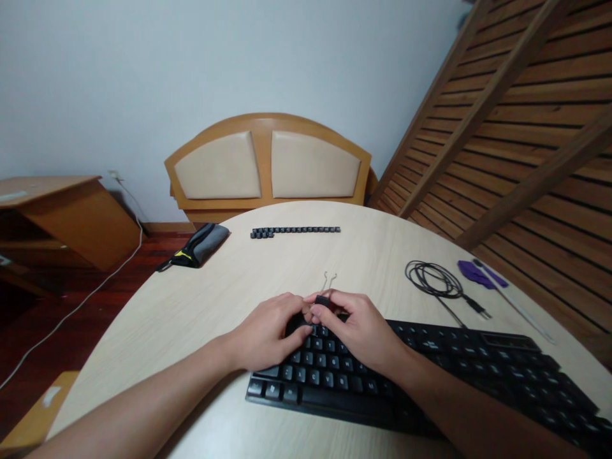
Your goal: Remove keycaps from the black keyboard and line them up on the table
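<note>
A black computer keyboard lies at a slant on the round table, with both my hands over its far left part. My right hand is closed on a wire keycap puller, whose two hooked prongs point away from me. A small black piece, perhaps its handle, shows between the right fingers. My left hand meets the right one, its fingers bent and their tips partly hidden; its thumb lies over the keys. What the left fingers hold cannot be made out. Black keycaps stand in rows farther back.
A dark pouch lies at the table's left edge. On the right are a coiled black cable, a purple cloth and a thin white brush. A bed headboard stands beyond the pale table.
</note>
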{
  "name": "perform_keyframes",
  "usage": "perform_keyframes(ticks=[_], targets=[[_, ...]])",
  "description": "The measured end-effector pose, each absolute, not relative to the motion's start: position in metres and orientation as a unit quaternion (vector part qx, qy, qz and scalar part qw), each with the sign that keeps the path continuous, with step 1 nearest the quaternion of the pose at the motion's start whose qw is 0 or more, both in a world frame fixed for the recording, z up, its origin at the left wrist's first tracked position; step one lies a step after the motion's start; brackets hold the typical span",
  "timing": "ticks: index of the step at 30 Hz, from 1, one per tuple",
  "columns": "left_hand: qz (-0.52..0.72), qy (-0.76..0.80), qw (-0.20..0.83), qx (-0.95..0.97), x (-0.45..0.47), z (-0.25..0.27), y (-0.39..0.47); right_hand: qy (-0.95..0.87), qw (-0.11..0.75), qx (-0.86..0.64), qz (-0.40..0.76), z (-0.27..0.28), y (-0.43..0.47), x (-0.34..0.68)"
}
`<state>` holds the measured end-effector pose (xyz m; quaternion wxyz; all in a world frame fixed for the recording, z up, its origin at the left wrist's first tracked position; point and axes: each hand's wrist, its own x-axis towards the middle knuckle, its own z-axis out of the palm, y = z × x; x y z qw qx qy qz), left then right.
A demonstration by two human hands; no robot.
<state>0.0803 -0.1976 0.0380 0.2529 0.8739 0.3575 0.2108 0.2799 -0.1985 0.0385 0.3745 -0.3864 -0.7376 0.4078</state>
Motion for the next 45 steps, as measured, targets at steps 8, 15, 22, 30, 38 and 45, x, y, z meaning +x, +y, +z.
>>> perform_keyframes(ticks=[8, 15, 22, 30, 38, 45], targets=[[0.212, 0.358, 0.286, 0.863, 0.0779, 0.0385, -0.1943, -0.749, 0.359, -0.388, 0.400, 0.0411, -0.1993, 0.2796], [0.204, 0.349, 0.279, 0.871, 0.0799, 0.0416, -0.1943, -0.782, 0.333, -0.390, 0.355, 0.0419, -0.2012, 0.2814], [0.205, 0.355, 0.277, 0.869, 0.0791, 0.0405, -0.1944, -0.793, 0.332, -0.404, 0.313, 0.0417, -0.2028, 0.2805], [0.213, 0.342, 0.302, 0.864, 0.0780, 0.0423, -0.1939, -0.807, 0.342, -0.371, 0.308, 0.0387, -0.2025, 0.2813], [0.213, 0.326, 0.318, 0.864, 0.0771, 0.0441, -0.1925, -0.828, 0.334, -0.352, 0.282, 0.0381, -0.2019, 0.2829], [0.205, 0.352, 0.303, 0.861, 0.0760, 0.0417, -0.1935, -0.801, 0.321, -0.434, 0.258, 0.0398, -0.2016, 0.2794]])
